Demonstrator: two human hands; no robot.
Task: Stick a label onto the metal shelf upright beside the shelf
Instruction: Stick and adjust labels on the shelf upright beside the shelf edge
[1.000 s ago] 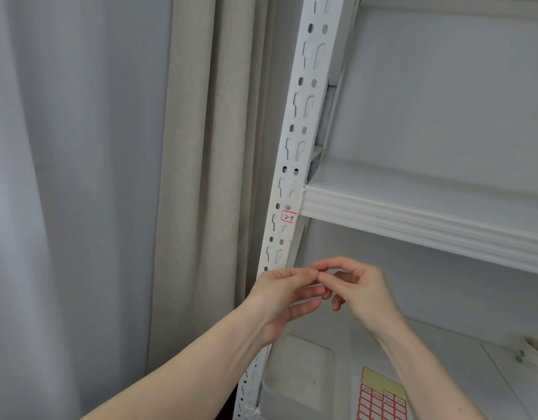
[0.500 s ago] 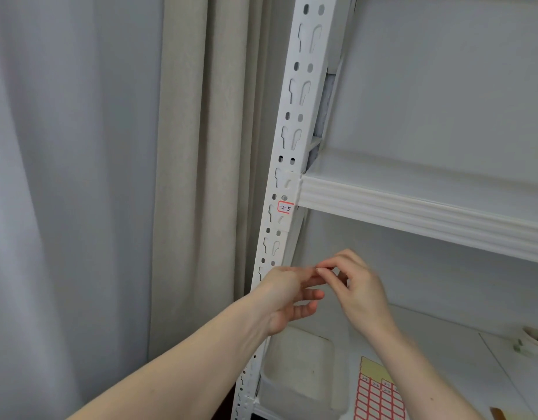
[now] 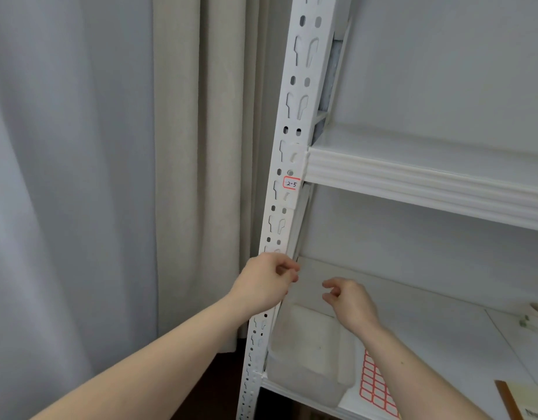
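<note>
The left hand [image 3: 266, 280], at centre frame, is curled against the metal shelf upright [image 3: 292, 165], thumb and fingers pinched together; whether a label is held between them cannot be told. A second ago both hands were joined at the fingertips just right of the post; since then the right hand [image 3: 349, 301] has been drawn away to the lower right, and it is now seen loosely curled and holding nothing. A handover or peel is judged to be finished, with the sticking left to the left hand. Higher up the upright, beside the upper shelf [image 3: 428, 189], a red-bordered label [image 3: 291, 184] marked "2-5" is already stuck. A sheet of red labels [image 3: 375, 386] lies on the lower shelf, lower right.
</note>
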